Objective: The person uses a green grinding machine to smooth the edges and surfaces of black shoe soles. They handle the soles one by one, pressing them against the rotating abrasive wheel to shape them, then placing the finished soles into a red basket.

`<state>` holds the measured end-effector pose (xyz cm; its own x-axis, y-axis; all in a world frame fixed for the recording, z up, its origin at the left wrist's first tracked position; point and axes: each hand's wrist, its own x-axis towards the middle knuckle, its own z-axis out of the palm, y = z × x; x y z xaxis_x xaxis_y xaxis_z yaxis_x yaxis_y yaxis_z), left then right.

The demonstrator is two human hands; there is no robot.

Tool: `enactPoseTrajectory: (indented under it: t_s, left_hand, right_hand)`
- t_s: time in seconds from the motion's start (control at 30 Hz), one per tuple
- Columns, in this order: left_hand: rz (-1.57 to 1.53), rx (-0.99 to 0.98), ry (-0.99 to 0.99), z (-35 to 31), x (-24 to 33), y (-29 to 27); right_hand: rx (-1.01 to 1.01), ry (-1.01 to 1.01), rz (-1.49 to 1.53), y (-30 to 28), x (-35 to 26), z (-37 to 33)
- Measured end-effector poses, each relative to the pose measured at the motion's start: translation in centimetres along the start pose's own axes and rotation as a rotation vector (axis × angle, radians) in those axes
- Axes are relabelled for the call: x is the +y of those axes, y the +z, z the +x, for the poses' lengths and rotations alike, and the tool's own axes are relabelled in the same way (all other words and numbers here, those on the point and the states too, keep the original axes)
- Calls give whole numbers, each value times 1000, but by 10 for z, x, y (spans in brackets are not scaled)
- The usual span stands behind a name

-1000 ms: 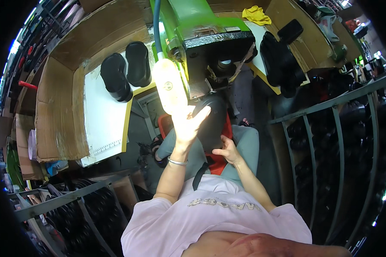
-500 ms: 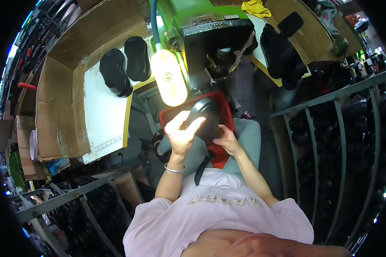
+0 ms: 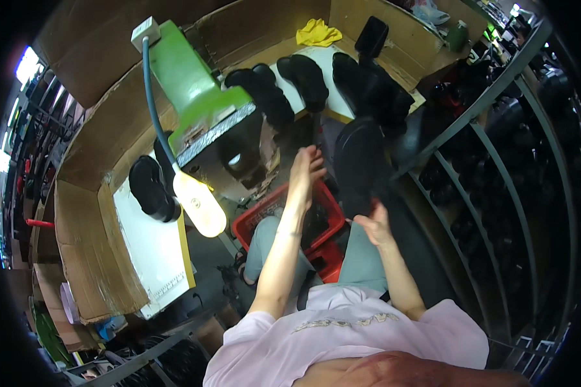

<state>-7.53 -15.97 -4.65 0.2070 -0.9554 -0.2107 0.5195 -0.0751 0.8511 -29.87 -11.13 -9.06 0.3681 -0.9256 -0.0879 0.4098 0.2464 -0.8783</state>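
A long black shoe (image 3: 358, 164) with a rounded upper end stands out over the right side of my lap, slightly blurred. My right hand (image 3: 376, 227) grips its lower end, thumb stretched toward the left. To the left of the shoe and apart from it, my left hand (image 3: 305, 173) reaches forward with its fingers loosely extended and nothing in them. Below that hand, a red plastic crate (image 3: 332, 229) sits between my knees, its inside partly hidden by my arm.
A green machine (image 3: 197, 87) with a bright lamp (image 3: 200, 203) stands ahead on the left. Black shoes (image 3: 303, 80) lie on white boards inside cardboard walls, near a yellow cloth (image 3: 318, 32). A metal rack (image 3: 487, 145) full of dark shoes runs along the right.
My left hand has let go of the shoe and moved forward. The shoe has swung to the right in my right hand. The whole view has turned toward the right.
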Motion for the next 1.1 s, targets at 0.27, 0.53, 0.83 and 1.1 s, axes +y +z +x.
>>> enactPoseTrajectory:
  t_s: [0.27, 0.53, 0.83, 1.1]
  left_hand:
    - [-663, 300, -301, 155, 21, 87]
    - [-936, 113, -293, 206, -4, 63]
    - [-933, 245, -110, 229, -22, 4]
    - [-250, 312, 27, 136, -33, 51]
  right_hand:
    - [328, -721, -805, 41, -131, 66]
    - [286, -916, -1746, 86, -137, 252]
    - [3, -871, -1631, 122, -95, 264]
    - [-110, -900, -1612, 67, -96, 279]
